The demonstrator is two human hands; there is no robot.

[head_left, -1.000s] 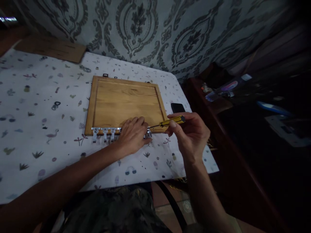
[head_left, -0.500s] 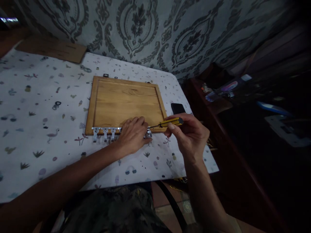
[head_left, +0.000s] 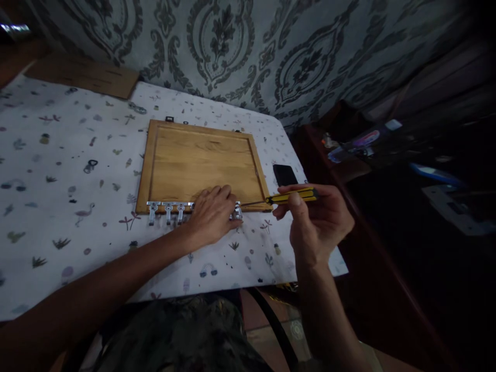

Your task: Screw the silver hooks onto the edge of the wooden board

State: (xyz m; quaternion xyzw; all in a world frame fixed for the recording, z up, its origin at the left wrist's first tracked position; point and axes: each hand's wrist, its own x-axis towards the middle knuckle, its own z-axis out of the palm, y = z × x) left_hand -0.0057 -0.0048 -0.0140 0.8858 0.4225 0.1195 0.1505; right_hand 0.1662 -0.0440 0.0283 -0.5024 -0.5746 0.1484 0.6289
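A square wooden board [head_left: 201, 160] with a raised frame lies on the patterned tablecloth. Along its near edge runs a silver metal rail of hooks [head_left: 167, 210]. My left hand [head_left: 212, 213] rests palm down over the rail's right part, fingers pressing it against the board. My right hand [head_left: 318, 219] is closed round a yellow-and-black screwdriver [head_left: 289, 197], held nearly level. Its thin shaft points left toward the rail's right end [head_left: 237, 211], just beside my left fingertips.
A black phone [head_left: 284, 174] lies on the tablecloth [head_left: 58, 170] right of the board. A brown cardboard sheet [head_left: 83, 76] sits at the far left by the patterned wall. To the right a dark wooden side table [head_left: 349, 160] holds a bottle and clutter.
My right hand has drawn the screwdriver to the right, away from the rail's end. My left hand has stayed on the rail.
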